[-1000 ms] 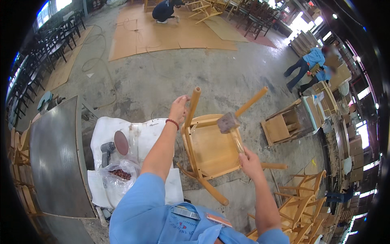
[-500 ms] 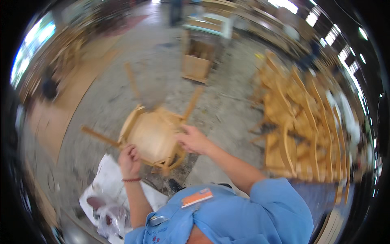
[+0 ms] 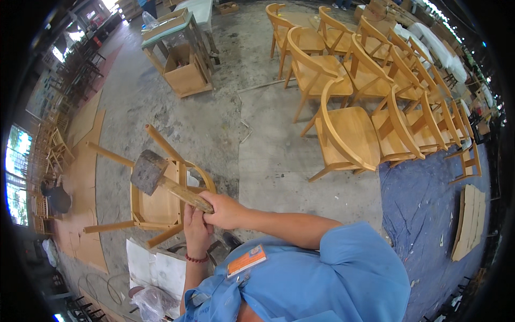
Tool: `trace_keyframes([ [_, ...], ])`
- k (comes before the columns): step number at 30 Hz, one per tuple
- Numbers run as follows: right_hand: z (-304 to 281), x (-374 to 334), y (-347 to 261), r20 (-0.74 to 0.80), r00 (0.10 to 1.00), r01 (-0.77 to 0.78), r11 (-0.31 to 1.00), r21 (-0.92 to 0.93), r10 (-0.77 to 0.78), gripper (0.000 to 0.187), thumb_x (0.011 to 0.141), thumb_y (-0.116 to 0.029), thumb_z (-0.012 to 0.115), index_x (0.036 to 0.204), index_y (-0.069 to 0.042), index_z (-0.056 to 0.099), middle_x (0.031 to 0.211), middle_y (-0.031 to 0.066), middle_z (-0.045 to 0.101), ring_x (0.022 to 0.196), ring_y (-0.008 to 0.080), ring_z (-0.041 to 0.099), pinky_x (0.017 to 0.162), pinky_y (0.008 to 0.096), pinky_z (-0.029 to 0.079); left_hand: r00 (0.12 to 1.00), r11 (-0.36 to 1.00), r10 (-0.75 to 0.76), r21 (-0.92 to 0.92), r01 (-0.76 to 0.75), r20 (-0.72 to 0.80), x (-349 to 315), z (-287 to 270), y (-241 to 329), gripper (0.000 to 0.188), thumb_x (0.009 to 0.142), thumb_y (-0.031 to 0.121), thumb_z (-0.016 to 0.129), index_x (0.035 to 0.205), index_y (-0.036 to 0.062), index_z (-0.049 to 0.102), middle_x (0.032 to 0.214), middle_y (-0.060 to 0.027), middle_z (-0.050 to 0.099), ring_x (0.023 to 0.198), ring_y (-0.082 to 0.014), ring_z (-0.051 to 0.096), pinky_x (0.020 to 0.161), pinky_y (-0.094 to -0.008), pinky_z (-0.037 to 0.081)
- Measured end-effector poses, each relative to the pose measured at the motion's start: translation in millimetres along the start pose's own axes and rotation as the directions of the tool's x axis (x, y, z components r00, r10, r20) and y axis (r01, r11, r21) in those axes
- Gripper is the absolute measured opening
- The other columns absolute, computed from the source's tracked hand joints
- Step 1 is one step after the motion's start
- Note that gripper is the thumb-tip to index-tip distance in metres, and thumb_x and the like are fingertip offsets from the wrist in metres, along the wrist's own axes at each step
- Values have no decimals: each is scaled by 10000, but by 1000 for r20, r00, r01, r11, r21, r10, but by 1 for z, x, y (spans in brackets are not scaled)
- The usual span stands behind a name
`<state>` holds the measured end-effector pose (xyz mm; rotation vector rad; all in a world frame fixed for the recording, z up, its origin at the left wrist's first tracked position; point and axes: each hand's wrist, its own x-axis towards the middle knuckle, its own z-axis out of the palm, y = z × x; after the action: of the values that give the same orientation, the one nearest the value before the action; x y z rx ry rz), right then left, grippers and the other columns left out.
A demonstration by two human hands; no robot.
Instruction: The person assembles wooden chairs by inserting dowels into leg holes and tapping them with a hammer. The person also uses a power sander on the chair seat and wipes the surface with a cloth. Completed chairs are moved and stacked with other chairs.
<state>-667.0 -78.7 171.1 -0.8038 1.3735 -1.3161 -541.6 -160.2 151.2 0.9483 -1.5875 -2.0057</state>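
Mallet (image 3: 161,180): wooden, with a chunky, worn, grey-brown head and a pale round handle. It slants from the head at the upper left down to the grip at the lower right, raised above the chair.
Mallet grip: my right hand (image 3: 225,210) is wrapped around the lower end of the handle; my left hand (image 3: 197,229) sits just beneath it, fingers touching the same end.
Upturned chair (image 3: 155,201): light, unfinished wood, lying on the concrete floor with its legs sticking out up and to the left, seat underside facing me.
Chair position: directly below the mallet head, in front of my hands.
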Motion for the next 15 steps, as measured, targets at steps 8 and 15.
trace_keyframes([
  [8, -6, -2, 30, -66, 954, 241, 882, -405, -291, 409, 808, -168, 632, 1184, -42, 530, 872, 203, 676, 812, 379, 661, 715, 430, 516, 936, 880, -325, -320, 352, 136, -26, -13, -19, 306, 1030, 333, 451, 1065, 53, 570, 820, 3, 590, 434, -38, 371, 368, -184, 284],
  [15, 46, 9, 27, 184, 949, 316, 796, -516, -258, 394, 818, -165, 606, 1182, -36, 531, 938, 230, 659, 884, 402, 640, 749, 468, 508, 959, 836, -281, -480, 265, 40, -63, -64, -33, 265, 1008, 254, 516, 1132, 25, 569, 816, 5, 582, 468, -38, 388, 386, -184, 324],
])
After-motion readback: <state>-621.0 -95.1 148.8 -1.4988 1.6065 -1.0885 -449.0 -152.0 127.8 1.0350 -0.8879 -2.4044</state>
